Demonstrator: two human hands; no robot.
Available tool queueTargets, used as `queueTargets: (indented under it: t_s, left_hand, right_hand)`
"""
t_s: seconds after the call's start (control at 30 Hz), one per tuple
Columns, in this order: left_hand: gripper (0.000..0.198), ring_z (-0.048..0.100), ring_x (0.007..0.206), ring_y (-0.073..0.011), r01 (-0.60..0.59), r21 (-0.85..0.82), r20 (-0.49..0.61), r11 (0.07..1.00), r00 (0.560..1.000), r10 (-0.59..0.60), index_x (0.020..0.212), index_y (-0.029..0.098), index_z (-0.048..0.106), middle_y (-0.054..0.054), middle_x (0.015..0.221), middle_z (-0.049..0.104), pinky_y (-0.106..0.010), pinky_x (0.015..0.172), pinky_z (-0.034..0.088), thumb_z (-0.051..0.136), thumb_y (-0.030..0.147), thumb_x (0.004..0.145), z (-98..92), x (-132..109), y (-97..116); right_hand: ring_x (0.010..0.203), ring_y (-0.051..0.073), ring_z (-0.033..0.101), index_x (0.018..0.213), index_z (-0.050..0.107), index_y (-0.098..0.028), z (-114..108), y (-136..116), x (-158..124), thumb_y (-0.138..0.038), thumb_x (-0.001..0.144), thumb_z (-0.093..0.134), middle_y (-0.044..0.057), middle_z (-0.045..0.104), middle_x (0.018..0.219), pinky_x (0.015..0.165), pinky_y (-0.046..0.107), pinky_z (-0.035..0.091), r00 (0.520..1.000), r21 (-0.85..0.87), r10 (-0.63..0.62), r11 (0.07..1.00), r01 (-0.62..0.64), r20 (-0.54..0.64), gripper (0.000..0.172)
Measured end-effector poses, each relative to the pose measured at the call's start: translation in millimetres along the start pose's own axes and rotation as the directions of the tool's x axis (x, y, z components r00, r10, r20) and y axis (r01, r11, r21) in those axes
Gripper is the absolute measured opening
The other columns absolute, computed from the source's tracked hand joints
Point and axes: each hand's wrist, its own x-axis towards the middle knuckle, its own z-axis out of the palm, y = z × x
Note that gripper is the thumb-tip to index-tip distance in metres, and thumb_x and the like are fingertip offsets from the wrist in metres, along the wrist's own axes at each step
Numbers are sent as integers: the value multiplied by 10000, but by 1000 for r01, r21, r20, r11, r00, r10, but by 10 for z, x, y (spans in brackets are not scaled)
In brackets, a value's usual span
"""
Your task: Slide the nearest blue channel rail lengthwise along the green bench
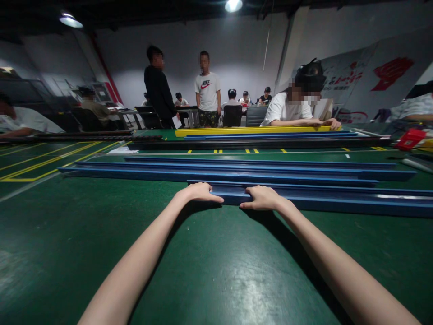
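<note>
A long blue channel (pixel 341 201) lies on the green table, its left end under my left hand and its right end running out of view. My left hand (pixel 199 193) grips it near that end, thumb along the front wall and fingers over the trough. A short way to the right, my right hand (pixel 262 197) holds the same channel, thumb low on the near side; its fingertips are partly hidden. Just beyond lie more blue channels (pixel 142 174), roughly parallel to this one.
Farther across the green table (pixel 101 253) lie a black rail (pixel 237 144) and a yellow channel (pixel 243 131), the latter under a co-worker's hands (pixel 324 123). A red object (pixel 410 139) sits at far right. Several people stand or sit in the background.
</note>
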Motion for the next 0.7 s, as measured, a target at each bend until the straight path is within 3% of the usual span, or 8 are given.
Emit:
queueTargets:
  t_s: [0.17, 0.33, 0.5, 0.7]
  left_hand:
    - [633, 542, 637, -170, 16, 16, 45, 1000, 999, -17, 765, 172, 601, -34, 738, 627, -237, 498, 332, 469, 752, 549, -74, -39, -172]
    - [696, 578, 797, -209, 64, 66, 71, 996, 995, -69, 951, 162, 602, -79, 945, 644, -244, 607, 405, 502, 725, 554, -206, -176, -329]
    - [739, 544, 1016, -227, 83, 87, 71, 993, 993, -89, 1164, 163, 519, -95, 1189, 561, -245, 790, 418, 527, 648, 606, -349, -349, -262]
    - [576, 568, 988, -204, 53, 95, 76, 994, 995, -60, 1101, 192, 571, -61, 1135, 604, -241, 808, 421, 489, 594, 697, -392, -393, -193]
  right_hand:
    - [916, 262, 595, 1017, 574, -200, 4, 11, -28, -621, 727, 429, 104, 636, 1026, 668, 298, 427, 1000, 28, 6, 1000, -6, -13, 531]
    - [950, 249, 581, 1055, 540, -206, 8, 19, -37, -593, 742, 438, 94, 622, 1063, 688, 285, 418, 1000, 40, -4, 999, 5, -21, 508]
    - [945, 249, 576, 1026, 544, -186, -25, -1, -40, -537, 750, 468, 99, 620, 1049, 676, 286, 418, 998, 8, -52, 999, 53, -47, 453]
    - [922, 197, 572, 986, 554, -205, -78, -117, -37, -455, 798, 455, 57, 622, 1023, 714, 260, 410, 965, 92, -187, 974, 206, -187, 329]
